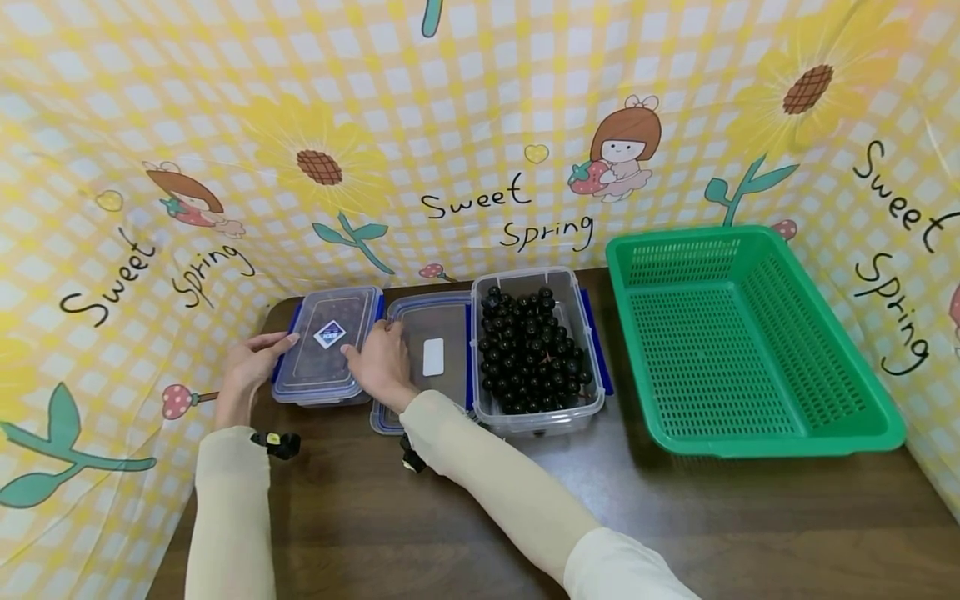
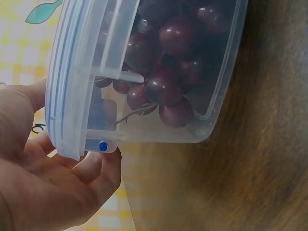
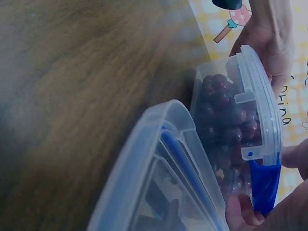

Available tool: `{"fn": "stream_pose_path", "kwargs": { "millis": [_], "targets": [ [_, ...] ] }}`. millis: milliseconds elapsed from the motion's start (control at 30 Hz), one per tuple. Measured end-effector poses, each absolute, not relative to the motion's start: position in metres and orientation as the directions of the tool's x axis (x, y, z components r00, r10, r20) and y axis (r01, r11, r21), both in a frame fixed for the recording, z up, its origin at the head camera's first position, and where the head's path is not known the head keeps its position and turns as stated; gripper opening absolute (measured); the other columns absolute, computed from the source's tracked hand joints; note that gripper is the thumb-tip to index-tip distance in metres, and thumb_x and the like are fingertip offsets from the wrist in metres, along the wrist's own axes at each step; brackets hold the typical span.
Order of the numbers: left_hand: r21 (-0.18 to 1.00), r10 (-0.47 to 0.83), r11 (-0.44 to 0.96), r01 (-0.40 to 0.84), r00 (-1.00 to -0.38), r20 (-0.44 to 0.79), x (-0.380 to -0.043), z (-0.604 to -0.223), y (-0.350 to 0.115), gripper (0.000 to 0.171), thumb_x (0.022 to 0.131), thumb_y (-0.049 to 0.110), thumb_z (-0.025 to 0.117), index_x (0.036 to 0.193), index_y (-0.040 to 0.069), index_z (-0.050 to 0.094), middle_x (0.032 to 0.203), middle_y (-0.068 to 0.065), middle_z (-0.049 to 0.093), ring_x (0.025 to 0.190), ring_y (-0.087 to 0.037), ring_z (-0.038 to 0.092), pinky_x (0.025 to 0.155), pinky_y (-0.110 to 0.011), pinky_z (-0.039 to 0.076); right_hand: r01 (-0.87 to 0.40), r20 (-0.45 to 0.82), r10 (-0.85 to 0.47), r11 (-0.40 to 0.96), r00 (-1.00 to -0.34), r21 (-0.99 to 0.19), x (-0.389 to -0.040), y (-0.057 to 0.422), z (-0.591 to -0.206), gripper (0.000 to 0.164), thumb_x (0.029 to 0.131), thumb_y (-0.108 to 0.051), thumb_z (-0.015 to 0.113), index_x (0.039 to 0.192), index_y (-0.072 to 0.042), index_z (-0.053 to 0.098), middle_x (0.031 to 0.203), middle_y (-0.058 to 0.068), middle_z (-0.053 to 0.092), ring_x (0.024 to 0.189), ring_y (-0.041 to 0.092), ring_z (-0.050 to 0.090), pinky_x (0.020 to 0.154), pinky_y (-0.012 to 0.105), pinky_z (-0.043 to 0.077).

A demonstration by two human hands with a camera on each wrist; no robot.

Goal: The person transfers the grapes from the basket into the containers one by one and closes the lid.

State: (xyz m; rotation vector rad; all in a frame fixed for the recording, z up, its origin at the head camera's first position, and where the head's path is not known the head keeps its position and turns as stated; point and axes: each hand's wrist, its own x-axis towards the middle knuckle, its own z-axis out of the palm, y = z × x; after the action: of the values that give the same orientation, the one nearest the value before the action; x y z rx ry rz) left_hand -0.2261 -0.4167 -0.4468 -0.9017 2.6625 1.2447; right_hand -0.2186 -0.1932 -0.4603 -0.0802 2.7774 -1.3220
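A clear plastic food container (image 1: pixel 327 346) with its lid on stands at the left of the table, and purple grapes (image 2: pixel 166 86) show through its wall. My left hand (image 1: pixel 251 367) grips its left side, thumb at the lid's edge and fingers curled at the side latch. From the right, my right hand (image 1: pixel 382 362) holds the same container. Its thumb lies on the lid, and its fingers are at the blue latch (image 3: pixel 265 185). Just right of it lies a loose lid (image 1: pixel 450 325) with a blue seal, partly hidden by the right hand.
An uncovered container (image 1: pixel 536 423) full of dark grapes (image 1: pixel 528 354) stands right of the loose lid, its blue latch flap hanging outward. A green perforated basket (image 1: pixel 712 358) takes up the right side. Yellow checked cloth (image 1: pixel 465 108) hangs behind the brown table (image 1: pixel 465 517).
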Motion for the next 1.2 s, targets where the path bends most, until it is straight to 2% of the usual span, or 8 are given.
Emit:
{"fn": "stream_pose_path", "kwargs": {
  "millis": [100, 333, 533, 700, 800, 867, 1067, 1200],
  "targets": [
    [0.674, -0.476, 0.522, -0.522, -0.834, -0.278, -0.2260, -0.4443, -0.4163, 0.074, 0.097, 0.062, 0.065, 0.151, 0.012, 0.058, 0.160, -0.016, 0.049, 0.121, -0.021, 0.055, 0.088, -0.027, 0.044, -0.012, -0.030, -0.060, 0.598, -0.998, -0.801, -0.2175, -0.1948, -0.4608, 0.078, 0.101, -0.049, 0.068, 0.158, -0.002, 0.043, 0.148, 0.016, 0.052, 0.119, 0.027, 0.067, 0.098, 0.036, 0.060],
    [0.670, -0.482, 0.545, -0.505, -0.842, -0.243, -0.2270, -0.4442, -0.4158, 0.070, 0.097, 0.058, 0.066, 0.148, 0.010, 0.061, 0.159, -0.016, 0.052, 0.115, -0.018, 0.057, 0.086, -0.024, 0.045, -0.031, 0.009, -0.043, 0.545, -0.999, -0.838, -0.2144, -0.1954, -0.4662, 0.072, 0.103, -0.042, 0.065, 0.159, -0.002, 0.043, 0.146, 0.014, 0.054, 0.118, 0.026, 0.068, 0.100, 0.036, 0.059],
    [0.678, -0.493, 0.534, -0.505, -0.838, -0.235, -0.2258, -0.4441, -0.4149, 0.069, 0.098, 0.057, 0.066, 0.148, 0.010, 0.061, 0.159, -0.015, 0.051, 0.122, -0.021, 0.057, 0.094, -0.031, 0.048, -0.054, 0.038, -0.041, 0.543, -0.998, -0.838, -0.2143, -0.1955, -0.4679, 0.070, 0.103, -0.040, 0.065, 0.157, 0.000, 0.045, 0.145, 0.013, 0.055, 0.117, 0.026, 0.068, 0.100, 0.034, 0.059],
    [0.671, -0.489, 0.541, -0.506, -0.839, -0.239, -0.2262, -0.4424, -0.4126, 0.069, 0.098, 0.058, 0.065, 0.148, 0.012, 0.061, 0.158, -0.015, 0.053, 0.114, -0.018, 0.059, 0.084, -0.024, 0.047, -0.068, 0.056, -0.039, 0.530, -0.998, -0.845, -0.2160, -0.1948, -0.4680, 0.068, 0.103, -0.037, 0.065, 0.156, 0.002, 0.046, 0.144, 0.014, 0.056, 0.116, 0.026, 0.068, 0.101, 0.033, 0.059],
    [0.666, -0.494, 0.544, -0.510, -0.836, -0.238, -0.2257, -0.4422, -0.4123, 0.068, 0.098, 0.058, 0.065, 0.148, 0.011, 0.062, 0.158, -0.016, 0.052, 0.114, -0.018, 0.059, 0.080, -0.021, 0.045, -0.072, 0.058, -0.043, 0.525, -0.997, -0.848, -0.2160, -0.1952, -0.4685, 0.067, 0.103, -0.036, 0.064, 0.156, 0.002, 0.046, 0.143, 0.015, 0.056, 0.117, 0.027, 0.068, 0.103, 0.033, 0.058],
    [0.666, -0.499, 0.544, -0.510, -0.835, -0.233, -0.2256, -0.4432, -0.4124, 0.067, 0.098, 0.056, 0.066, 0.147, 0.010, 0.062, 0.158, -0.016, 0.053, 0.116, -0.020, 0.059, 0.080, -0.021, 0.045, -0.075, 0.059, -0.046, 0.526, -0.997, -0.847, -0.2159, -0.1956, -0.4689, 0.067, 0.103, -0.035, 0.064, 0.156, 0.003, 0.046, 0.143, 0.015, 0.056, 0.117, 0.027, 0.067, 0.104, 0.033, 0.058],
    [0.669, -0.504, 0.540, -0.512, -0.832, -0.230, -0.2255, -0.4460, -0.4141, 0.065, 0.098, 0.054, 0.067, 0.146, 0.010, 0.063, 0.155, -0.016, 0.056, 0.104, -0.012, 0.059, 0.079, -0.020, 0.046, -0.074, 0.057, -0.048, 0.533, -0.997, -0.843, -0.2155, -0.1964, -0.4694, 0.066, 0.103, -0.034, 0.064, 0.155, 0.003, 0.047, 0.144, 0.015, 0.056, 0.120, 0.026, 0.066, 0.108, 0.032, 0.055],
    [0.669, -0.509, 0.535, -0.516, -0.829, -0.232, -0.2263, -0.4464, -0.4144, 0.065, 0.098, 0.053, 0.067, 0.146, 0.010, 0.063, 0.153, -0.016, 0.056, 0.102, -0.012, 0.058, 0.079, -0.021, 0.046, -0.071, 0.059, -0.039, 0.543, -0.997, -0.836, -0.2167, -0.1975, -0.4685, 0.066, 0.103, -0.034, 0.065, 0.155, 0.003, 0.048, 0.144, 0.014, 0.057, 0.123, 0.024, 0.066, 0.109, 0.030, 0.054]
  ]
}}
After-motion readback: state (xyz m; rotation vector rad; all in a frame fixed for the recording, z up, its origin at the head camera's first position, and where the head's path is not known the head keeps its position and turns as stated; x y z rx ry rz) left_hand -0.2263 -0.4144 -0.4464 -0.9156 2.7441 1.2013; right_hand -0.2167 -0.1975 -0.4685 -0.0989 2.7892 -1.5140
